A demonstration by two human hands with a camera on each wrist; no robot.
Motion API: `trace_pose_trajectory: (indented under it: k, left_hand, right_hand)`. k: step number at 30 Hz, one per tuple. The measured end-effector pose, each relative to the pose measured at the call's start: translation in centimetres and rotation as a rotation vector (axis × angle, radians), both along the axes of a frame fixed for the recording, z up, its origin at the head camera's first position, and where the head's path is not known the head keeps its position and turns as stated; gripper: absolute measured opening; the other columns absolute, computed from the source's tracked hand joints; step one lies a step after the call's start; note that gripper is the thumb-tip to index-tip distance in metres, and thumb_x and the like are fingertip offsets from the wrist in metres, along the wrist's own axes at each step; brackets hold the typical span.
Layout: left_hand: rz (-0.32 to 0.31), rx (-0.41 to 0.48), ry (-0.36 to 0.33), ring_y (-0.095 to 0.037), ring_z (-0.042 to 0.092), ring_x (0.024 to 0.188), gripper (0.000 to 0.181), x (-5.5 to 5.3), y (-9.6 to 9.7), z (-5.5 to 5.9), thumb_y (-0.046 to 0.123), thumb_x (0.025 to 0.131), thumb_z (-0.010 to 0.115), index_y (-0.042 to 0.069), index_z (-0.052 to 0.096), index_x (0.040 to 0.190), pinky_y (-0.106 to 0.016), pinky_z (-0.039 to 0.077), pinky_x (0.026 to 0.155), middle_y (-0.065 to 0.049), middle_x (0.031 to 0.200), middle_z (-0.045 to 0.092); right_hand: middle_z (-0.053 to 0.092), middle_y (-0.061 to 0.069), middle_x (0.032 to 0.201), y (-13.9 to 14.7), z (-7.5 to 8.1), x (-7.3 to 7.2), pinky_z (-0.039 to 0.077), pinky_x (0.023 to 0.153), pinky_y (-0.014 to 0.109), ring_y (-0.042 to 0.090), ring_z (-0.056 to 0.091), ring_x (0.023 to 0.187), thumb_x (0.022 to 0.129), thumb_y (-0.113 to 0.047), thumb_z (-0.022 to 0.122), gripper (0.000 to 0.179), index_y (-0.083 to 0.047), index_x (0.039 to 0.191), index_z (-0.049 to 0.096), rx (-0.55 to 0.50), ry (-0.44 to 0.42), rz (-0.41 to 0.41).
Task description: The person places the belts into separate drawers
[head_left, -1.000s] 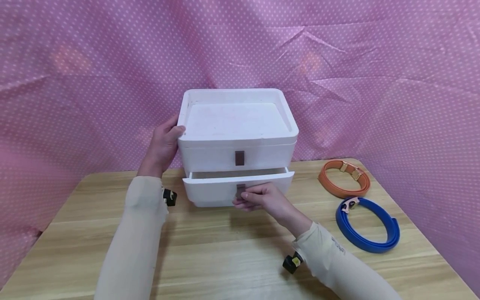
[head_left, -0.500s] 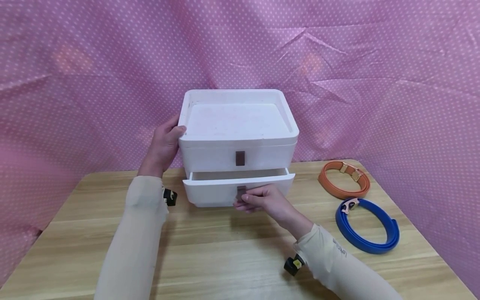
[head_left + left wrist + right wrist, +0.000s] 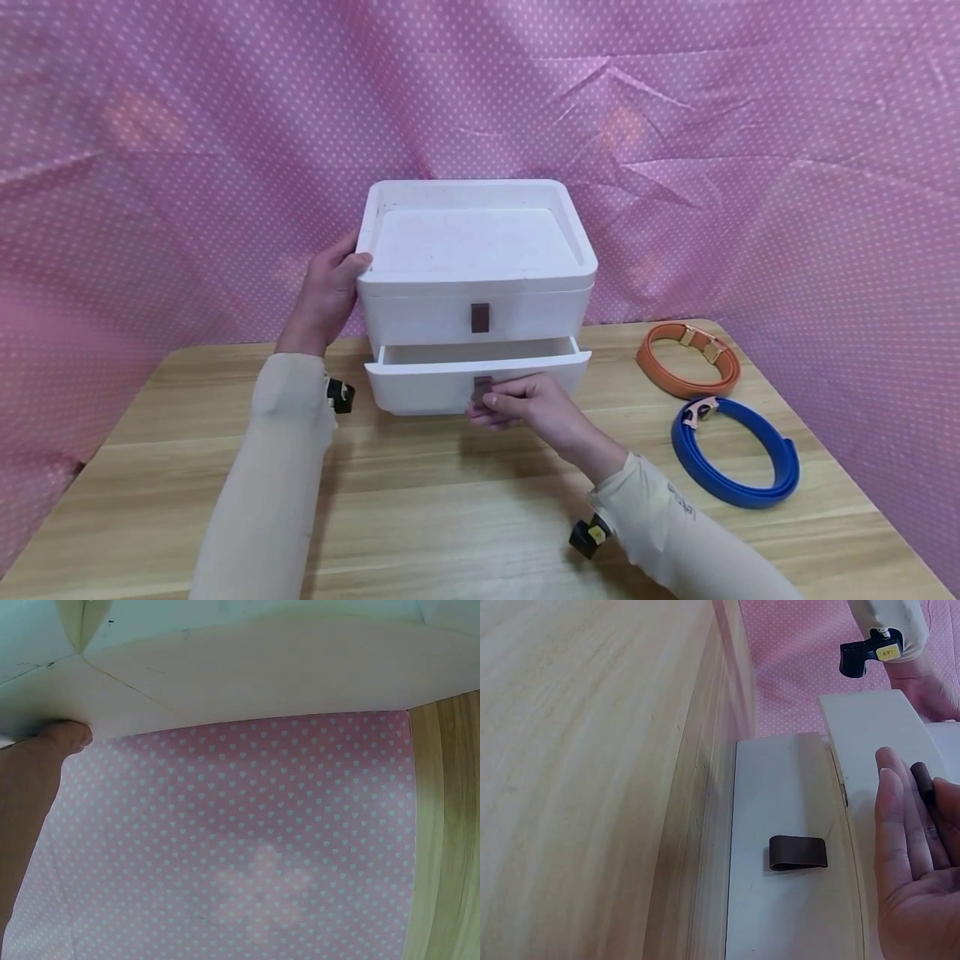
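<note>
A white drawer unit (image 3: 480, 237) with a shallow tray top stands at the back of the table, one drawer (image 3: 423, 388) pulled partly out. My right hand (image 3: 536, 404) pinches that drawer's brown pull tab (image 3: 482, 387) between thumb and fingers; the right wrist view shows the tab (image 3: 922, 782) in its grasp. My left hand (image 3: 326, 292) grips the unit's left front corner, thumb over the top rim. In the left wrist view, a digit of the left hand (image 3: 64, 739) lies along the white side. Its other fingers are mostly hidden.
The right wrist view shows a lower closed drawer front (image 3: 772, 922) with a brown loop pull (image 3: 798, 853). On the right of the wooden table (image 3: 420, 525) lie a coiled orange belt (image 3: 667, 379) and a coiled blue belt (image 3: 720, 483). Pink dotted cloth (image 3: 480, 92) surrounds the table.
The drawer has come very slightly further out, and my right hand has moved a little toward me with its pull tab. My left hand and the belts stay where they were.
</note>
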State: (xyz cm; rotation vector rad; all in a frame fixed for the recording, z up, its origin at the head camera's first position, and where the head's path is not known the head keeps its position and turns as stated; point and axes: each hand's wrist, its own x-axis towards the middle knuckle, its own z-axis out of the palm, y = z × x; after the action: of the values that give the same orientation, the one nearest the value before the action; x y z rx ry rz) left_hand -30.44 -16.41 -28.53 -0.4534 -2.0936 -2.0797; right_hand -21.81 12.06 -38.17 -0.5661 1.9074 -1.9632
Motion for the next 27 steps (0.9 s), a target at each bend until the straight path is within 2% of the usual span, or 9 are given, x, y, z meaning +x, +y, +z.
trace_pose_trajectory:
  k: [7, 19, 27]
  left_hand:
    - [0.011, 0.001, -0.001, -0.028, 0.033, 0.141, 0.061, 0.18, -0.35, -0.03, 0.014, 0.097, 0.048, 0.011, 0.028, 0.155, -0.038, 0.032, 0.113, -0.009, 0.158, 0.029]
    - [-0.002, 0.011, -0.01, -0.026, 0.03, 0.142, 0.061, 0.19, -0.48, -0.32, 0.013, 0.098, 0.049, 0.01, 0.028, 0.155, -0.038, 0.03, 0.114, -0.007, 0.159, 0.028]
    - [0.007, -0.014, -0.006, -0.025, 0.031, 0.142, 0.059, -0.02, -0.27, -0.18, 0.017, 0.099, 0.048, 0.015, 0.029, 0.155, -0.038, 0.032, 0.113, -0.004, 0.158, 0.03]
  right_hand:
    - [0.07, 0.022, 0.105, -0.09, 0.02, 0.15, 0.051, 0.089, 0.055, 0.031, 0.07, 0.095, 0.097, -0.007, 0.058, 0.028, 0.014, 0.114, 0.065, 0.0, -0.002, 0.024]
    - [0.069, 0.025, 0.106, -0.23, -0.26, 0.57, 0.049, 0.09, 0.058, 0.032, 0.07, 0.096, 0.097, -0.005, 0.058, 0.027, 0.016, 0.114, 0.064, -0.021, -0.023, 0.02]
    - [0.07, 0.022, 0.104, 0.04, 0.07, 0.58, 0.054, 0.086, 0.051, 0.031, 0.07, 0.095, 0.097, -0.006, 0.058, 0.026, 0.013, 0.113, 0.066, 0.009, -0.01, 0.019]
